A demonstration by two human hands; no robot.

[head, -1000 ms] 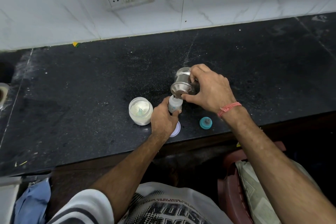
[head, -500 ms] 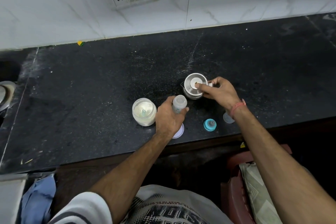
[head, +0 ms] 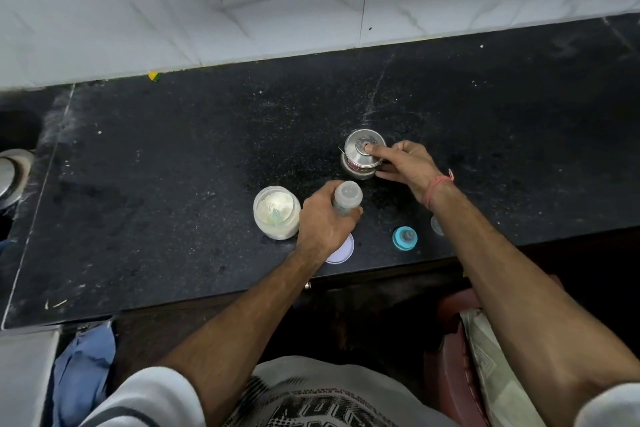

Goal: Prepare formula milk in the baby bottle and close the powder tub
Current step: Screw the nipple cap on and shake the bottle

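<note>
On the speckled black stone bench (head: 173, 184), the left hand (head: 322, 222) curls its fingers round the clear plastic bottle (head: 347, 198), upright beside the open round tub (head: 276, 212) of pale powder. The right hand (head: 408, 163) pinches the shiny steel cup (head: 363, 156), forefinger on top. A white flat lid (head: 341, 250) and teal teat ring (head: 404, 238) lie near.

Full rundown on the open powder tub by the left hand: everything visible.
The squat round translucent-white powder tub stands upright on the black stone counter, lid off. Pale cream powder fills its lower part, with a pale greenish scoop part-buried in it. It looks like plastic. The left hand, gripping the small clear baby bottle, sits just right of it; whether they touch is unclear.
</note>
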